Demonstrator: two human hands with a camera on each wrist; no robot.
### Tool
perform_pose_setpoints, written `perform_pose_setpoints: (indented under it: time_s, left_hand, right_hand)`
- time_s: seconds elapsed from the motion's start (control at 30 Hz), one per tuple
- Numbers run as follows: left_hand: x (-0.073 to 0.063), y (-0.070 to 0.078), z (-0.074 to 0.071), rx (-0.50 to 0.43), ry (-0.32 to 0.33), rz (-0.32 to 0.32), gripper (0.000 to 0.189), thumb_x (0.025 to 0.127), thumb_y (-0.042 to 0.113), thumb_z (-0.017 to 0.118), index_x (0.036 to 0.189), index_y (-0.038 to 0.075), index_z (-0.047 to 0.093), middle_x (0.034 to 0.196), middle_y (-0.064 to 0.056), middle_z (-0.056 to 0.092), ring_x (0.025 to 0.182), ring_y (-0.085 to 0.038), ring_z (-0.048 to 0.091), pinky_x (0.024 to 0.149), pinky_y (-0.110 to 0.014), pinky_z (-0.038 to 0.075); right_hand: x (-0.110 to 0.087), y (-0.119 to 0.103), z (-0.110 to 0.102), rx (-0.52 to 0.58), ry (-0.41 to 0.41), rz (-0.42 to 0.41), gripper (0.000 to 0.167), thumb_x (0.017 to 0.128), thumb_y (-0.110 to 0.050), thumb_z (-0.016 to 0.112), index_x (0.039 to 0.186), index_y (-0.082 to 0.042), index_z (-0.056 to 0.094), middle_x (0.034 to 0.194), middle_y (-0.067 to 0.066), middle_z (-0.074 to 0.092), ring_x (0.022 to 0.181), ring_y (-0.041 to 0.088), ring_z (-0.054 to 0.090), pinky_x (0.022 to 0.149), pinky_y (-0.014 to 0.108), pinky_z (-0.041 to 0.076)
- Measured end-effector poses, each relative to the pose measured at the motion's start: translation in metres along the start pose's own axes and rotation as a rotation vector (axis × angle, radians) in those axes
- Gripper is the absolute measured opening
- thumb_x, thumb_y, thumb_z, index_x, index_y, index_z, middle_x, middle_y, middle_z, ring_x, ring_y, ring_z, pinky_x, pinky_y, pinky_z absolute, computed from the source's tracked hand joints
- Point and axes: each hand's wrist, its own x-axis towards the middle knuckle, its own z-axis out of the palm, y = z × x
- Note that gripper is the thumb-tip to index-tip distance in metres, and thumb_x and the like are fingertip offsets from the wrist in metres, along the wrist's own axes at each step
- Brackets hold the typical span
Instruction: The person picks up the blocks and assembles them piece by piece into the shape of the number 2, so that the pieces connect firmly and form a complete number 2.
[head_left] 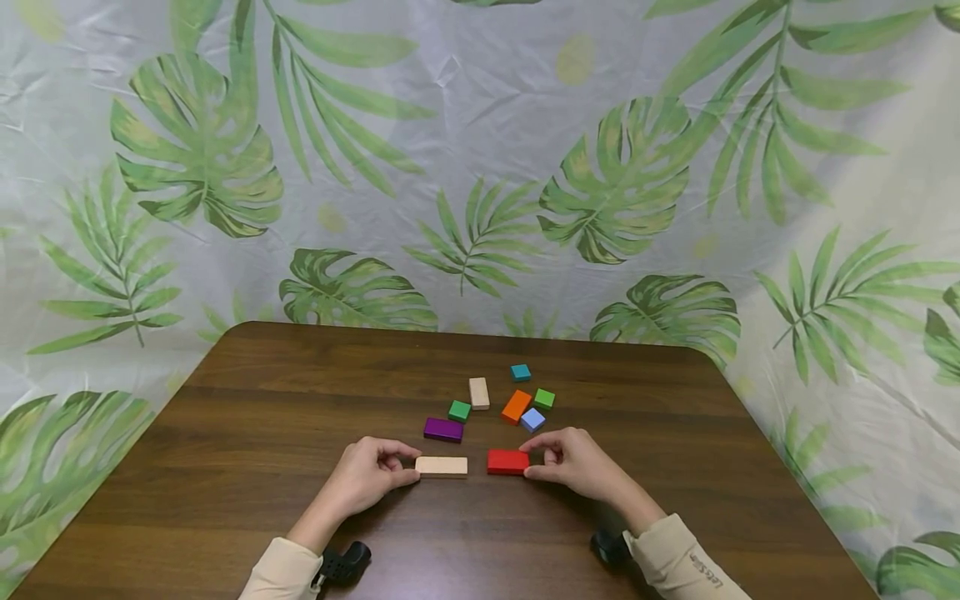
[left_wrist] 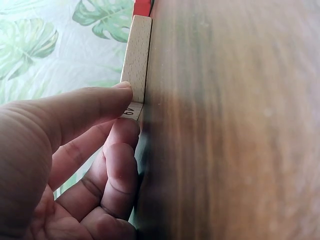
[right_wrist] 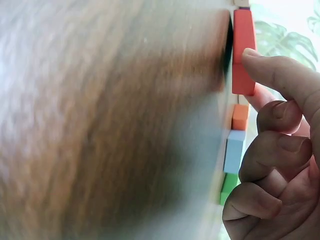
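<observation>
My left hand (head_left: 372,472) pinches the left end of a plain wooden block (head_left: 442,467) between thumb and finger. In the left wrist view, dark marks like "49" show on that block's near end face. Across a short gap to the right lies a red block (head_left: 507,462), lined up end to end with the wooden one. Thumb and index finger of my right hand (head_left: 573,462) pinch the red block's right end; the other fingers curl loosely below, as the right wrist view shows. Just behind the wooden block lies a purple block (head_left: 443,430).
Behind the hands lie a green block (head_left: 460,410), another wooden block (head_left: 478,393), an orange block (head_left: 516,407), a light blue block (head_left: 532,419), a lighter green block (head_left: 544,399) and a teal block (head_left: 521,372). A leaf-patterned cloth (head_left: 480,167) hangs behind the brown table (head_left: 300,375).
</observation>
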Motion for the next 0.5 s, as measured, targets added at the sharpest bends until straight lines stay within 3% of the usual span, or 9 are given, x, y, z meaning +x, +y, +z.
perform_pose_setpoints:
  time_s: [0.5]
  left_hand:
    - [-0.0005, 0.0007, 0.0009, 0.001, -0.009, 0.007, 0.018, 0.085, 0.019, 0.091, 0.102, 0.018, 0.086, 0.069, 0.007, 0.062, 0.059, -0.006, 0.048, 0.056, -0.023, 0.039]
  right_hand:
    - [0.0030, -0.0091, 0.0105, -0.007, -0.033, -0.026, 0.030, 0.094, -0.028, 0.085, 0.118, -0.011, 0.079, 0.064, -0.008, 0.042, 0.056, 0.002, 0.034, 0.059, 0.021, 0.031]
